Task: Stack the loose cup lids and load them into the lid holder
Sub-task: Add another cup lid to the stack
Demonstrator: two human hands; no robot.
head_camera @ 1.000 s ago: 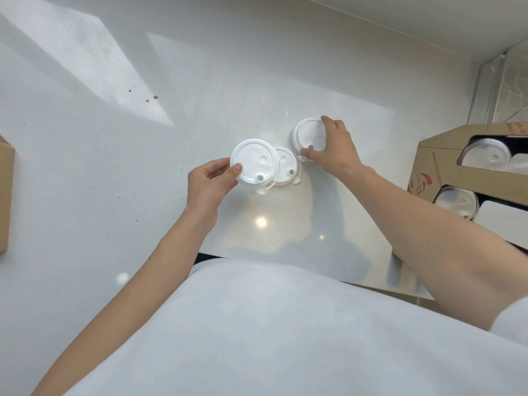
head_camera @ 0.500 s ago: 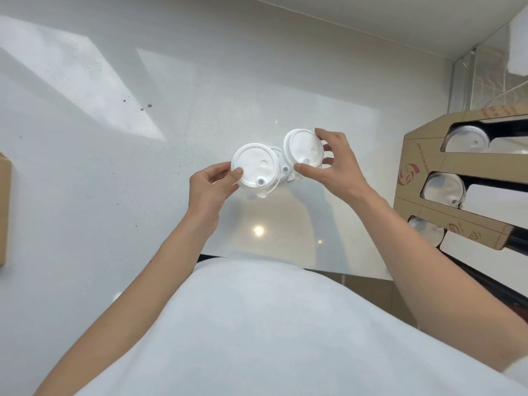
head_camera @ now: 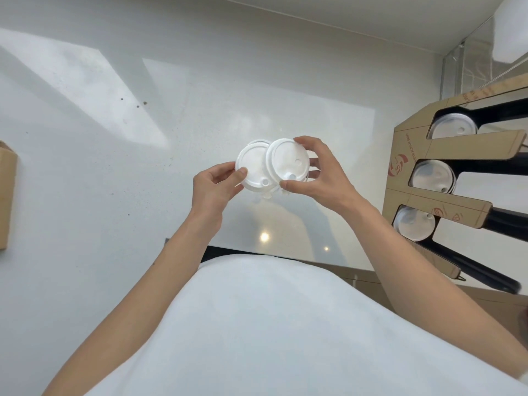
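The surface (head_camera: 85, 172) is a pale, glossy white top, speckled with a few small dark crumbs (head_camera: 137, 103) toward its far left part and catching bright patches of light and a round lamp reflection near its front edge. At its right end sits a brown cardboard lid holder (head_camera: 411, 155) with three dark slots, each showing a white lid inside. A piece of brown cardboard (head_camera: 7, 192) lies at the left edge, only partly in view.
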